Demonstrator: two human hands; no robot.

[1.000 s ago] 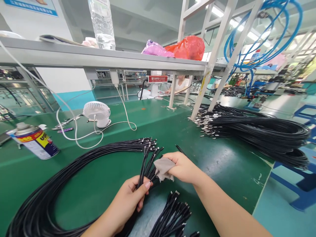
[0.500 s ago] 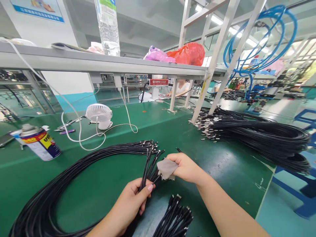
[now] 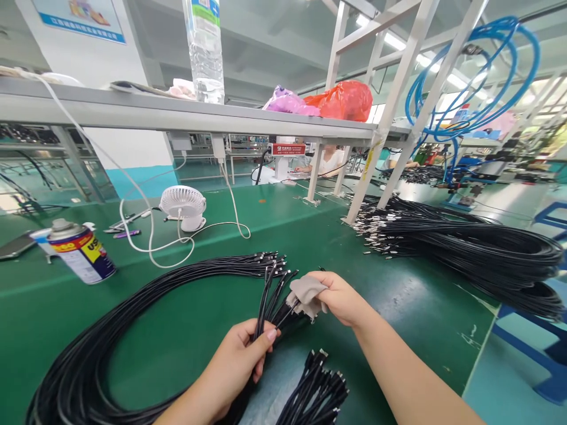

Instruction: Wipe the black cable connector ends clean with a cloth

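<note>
The left grip (image 3: 248, 351) is curled closed; the right grip (image 3: 341, 296), pinched, sits near it, farther forward.

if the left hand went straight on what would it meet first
Past the cables it holds, the left hand would likely meet the cloth in the right hand; depth is unclear.

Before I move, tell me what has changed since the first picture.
The right hand has drawn the grey cloth slightly farther from the left hand, up and to the right. Nothing was visibly taken hold of or let go: the left hand keeps its grip on the black cables, the right on the cloth. The can and fan stayed put, though the view shifted.
</note>
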